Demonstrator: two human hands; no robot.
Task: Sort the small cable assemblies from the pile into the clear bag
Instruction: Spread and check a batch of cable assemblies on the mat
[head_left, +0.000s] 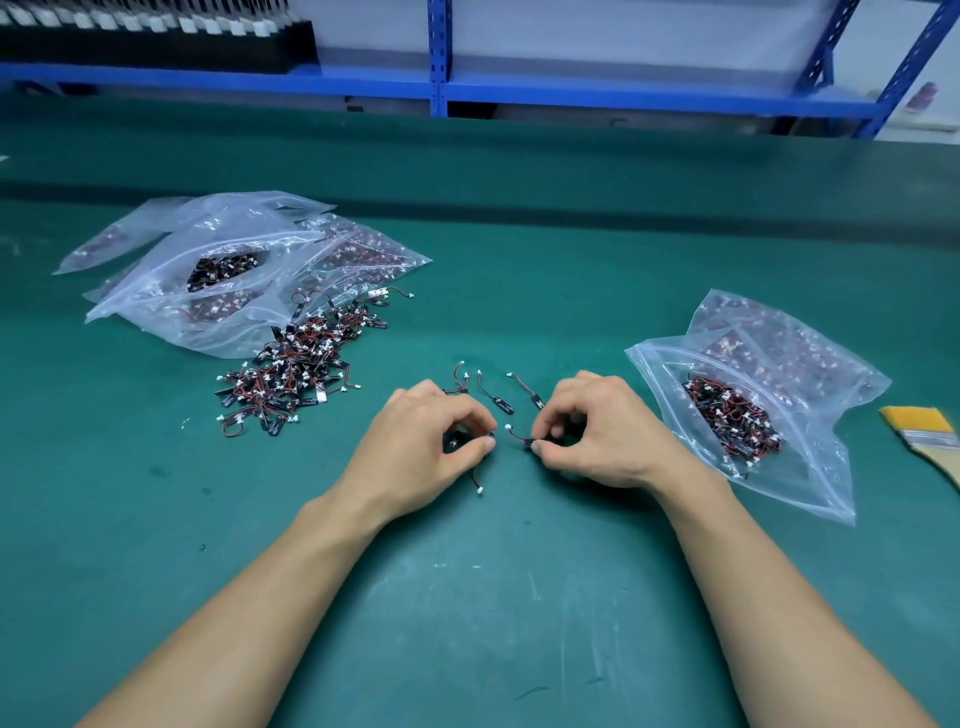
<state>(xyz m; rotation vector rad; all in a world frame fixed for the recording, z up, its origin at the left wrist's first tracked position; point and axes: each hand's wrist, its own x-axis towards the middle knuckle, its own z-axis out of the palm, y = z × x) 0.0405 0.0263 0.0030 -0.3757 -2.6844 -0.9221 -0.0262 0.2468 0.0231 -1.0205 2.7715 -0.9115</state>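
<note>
Cable assemblies (296, 364) lie heaped on the worktop (467, 597), left of both hands. The left hand (426, 447) and right hand (602, 431) each pinch one in curled fingers. The clear bag (821, 483) lies just beside the right hand, the nearer one.

Bright, even light from overhead. Shadows soft, only faint shade under left hand (431, 441) and right hand (597, 431). Green mat (519, 597) carries dull sheen at 6 o'clock. White glare streaks on clear bag (779, 358) at 3 o'clock and on bag heap (208, 244) at 10 o'clock. Wide-angle bend — blue shelf (571, 96) bows at 12 o'clock, detail there soft, smeared.
</note>
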